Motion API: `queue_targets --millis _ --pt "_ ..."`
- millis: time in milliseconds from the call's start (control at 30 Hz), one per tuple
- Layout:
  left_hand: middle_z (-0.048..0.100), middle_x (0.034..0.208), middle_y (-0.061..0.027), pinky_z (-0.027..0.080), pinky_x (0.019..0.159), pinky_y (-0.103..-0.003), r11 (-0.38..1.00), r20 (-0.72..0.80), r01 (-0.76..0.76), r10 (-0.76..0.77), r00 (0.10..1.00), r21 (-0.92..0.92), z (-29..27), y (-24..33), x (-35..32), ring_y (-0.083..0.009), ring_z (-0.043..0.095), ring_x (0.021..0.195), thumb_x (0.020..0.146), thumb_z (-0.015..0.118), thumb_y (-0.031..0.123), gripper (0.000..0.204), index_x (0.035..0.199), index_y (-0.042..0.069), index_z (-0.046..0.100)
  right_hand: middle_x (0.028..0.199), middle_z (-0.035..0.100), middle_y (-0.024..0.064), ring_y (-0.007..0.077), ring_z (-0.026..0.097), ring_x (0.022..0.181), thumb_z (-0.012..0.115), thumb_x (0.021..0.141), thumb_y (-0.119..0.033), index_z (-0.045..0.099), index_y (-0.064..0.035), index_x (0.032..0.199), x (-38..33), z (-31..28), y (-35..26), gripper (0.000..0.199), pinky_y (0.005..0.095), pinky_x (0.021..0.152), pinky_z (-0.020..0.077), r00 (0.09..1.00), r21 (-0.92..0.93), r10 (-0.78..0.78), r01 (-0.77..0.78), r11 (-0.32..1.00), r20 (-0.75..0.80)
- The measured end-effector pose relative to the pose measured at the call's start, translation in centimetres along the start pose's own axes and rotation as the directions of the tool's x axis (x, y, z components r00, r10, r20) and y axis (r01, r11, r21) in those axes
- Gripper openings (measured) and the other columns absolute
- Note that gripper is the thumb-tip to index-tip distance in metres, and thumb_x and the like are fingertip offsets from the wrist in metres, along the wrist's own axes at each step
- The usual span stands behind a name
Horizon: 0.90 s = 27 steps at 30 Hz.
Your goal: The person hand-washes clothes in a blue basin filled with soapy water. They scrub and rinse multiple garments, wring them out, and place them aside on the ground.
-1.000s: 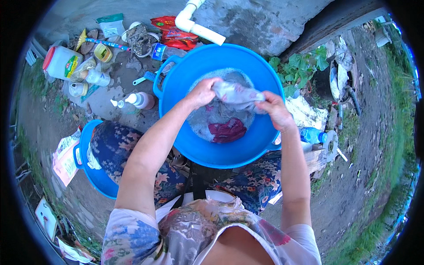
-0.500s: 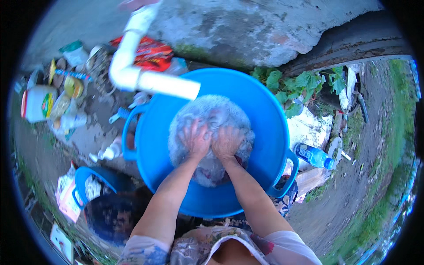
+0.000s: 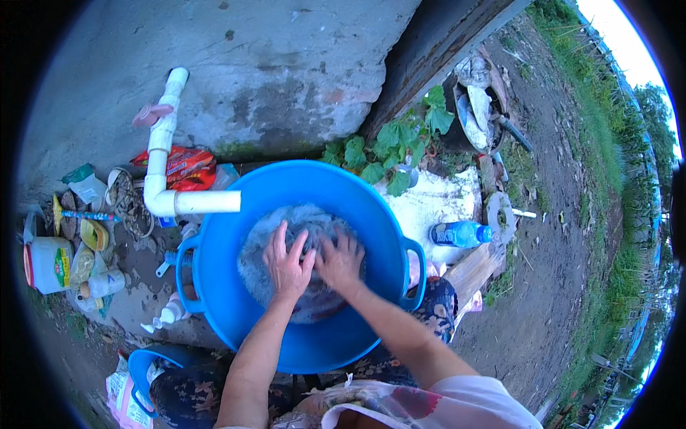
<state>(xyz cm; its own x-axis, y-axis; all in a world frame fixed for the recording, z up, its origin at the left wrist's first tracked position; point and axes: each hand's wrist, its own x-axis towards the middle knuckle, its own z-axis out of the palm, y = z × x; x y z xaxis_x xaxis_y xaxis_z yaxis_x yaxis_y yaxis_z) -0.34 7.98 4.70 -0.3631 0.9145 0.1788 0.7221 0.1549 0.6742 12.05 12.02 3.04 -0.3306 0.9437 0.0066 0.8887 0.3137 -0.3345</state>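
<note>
Both bare hands are inside the large blue tub [image 3: 386, 239], over the sudsy water [image 3: 254, 264] at its middle; the left hand [image 3: 287, 270] has its fingers spread and unclenched, gripping nothing that shows; the right hand [image 3: 339, 261], just beside it, is likewise splayed, though its fingertips blur into the foam and I cannot tell whether they touch fabric; a dark reddish cloth [image 3: 320, 305] seems to lie in the water toward the tub's near side, mostly hidden; the step in hand looks like working soaked cloth in the suds; the next move, I judge, calls for feeling out the cloth under the foam, then pressing with the palms or closing on a fold; the white pipe [image 3: 161, 154] reaches across the tub's far left rim, so lifting there would need care.
</note>
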Motion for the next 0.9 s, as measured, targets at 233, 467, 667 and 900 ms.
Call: queue_targets --millis 233,467,667,900 --pt "0.051 0.129 -0.0119 0.031 0.098 -0.056 0.936 0.094 0.082 -0.121 0.988 0.343 3.5 -5.2 -5.3 -0.0346 0.043 0.122 0.091 0.050 0.028 0.028 0.114 0.016 0.062 0.106 0.054 0.0116 0.0348 0.047 0.099 0.055 0.081 -0.035 0.064 -0.0211 0.110 -2.1 4.1 -1.4 0.033 0.0526 0.083 0.0354 0.990 -0.036 -0.121 0.124 0.992 0.073" --pt "0.063 0.092 -0.0211 0.047 0.073 -0.050 0.970 0.271 0.239 -0.241 0.932 0.042 4.5 -6.5 2.4 -0.0442 0.058 0.083 0.091 0.052 0.025 0.021 0.095 0.006 0.060 0.093 0.065 0.0197 0.0334 0.063 0.087 0.043 0.089 -0.043 0.064 -0.0108 0.097 5.0 1.7 -1.3 0.039 0.0450 0.075 0.0468 0.932 0.213 0.166 -0.242 0.946 0.324" --pt "0.041 0.137 -0.0161 0.025 0.105 -0.053 0.995 -0.014 -0.081 0.081 0.997 0.053 0.4 -2.1 -1.7 -0.0355 0.034 0.130 0.084 0.062 0.024 0.025 0.106 0.014 0.067 0.115 0.058 0.0153 0.0365 0.051 0.111 0.053 0.086 -0.042 0.065 -0.0205 0.107 -2.1 -2.1 -1.2 0.033 0.0515 0.089 0.0406 0.988 0.089 0.090 -0.102 0.991 0.129" --pt "0.045 0.132 -0.0134 0.033 0.100 -0.054 0.971 0.085 0.115 -0.135 0.987 0.211 4.2 -6.7 -6.9 -0.0396 0.036 0.125 0.088 0.054 0.026 0.027 0.111 0.019 0.064 0.121 0.054 0.0149 0.0377 0.048 0.115 0.049 0.089 -0.038 0.061 -0.0234 0.117 -4.2 5.0 -1.1 0.033 0.0638 0.093 0.0315 0.980 0.016 0.029 -0.033 0.999 0.194"
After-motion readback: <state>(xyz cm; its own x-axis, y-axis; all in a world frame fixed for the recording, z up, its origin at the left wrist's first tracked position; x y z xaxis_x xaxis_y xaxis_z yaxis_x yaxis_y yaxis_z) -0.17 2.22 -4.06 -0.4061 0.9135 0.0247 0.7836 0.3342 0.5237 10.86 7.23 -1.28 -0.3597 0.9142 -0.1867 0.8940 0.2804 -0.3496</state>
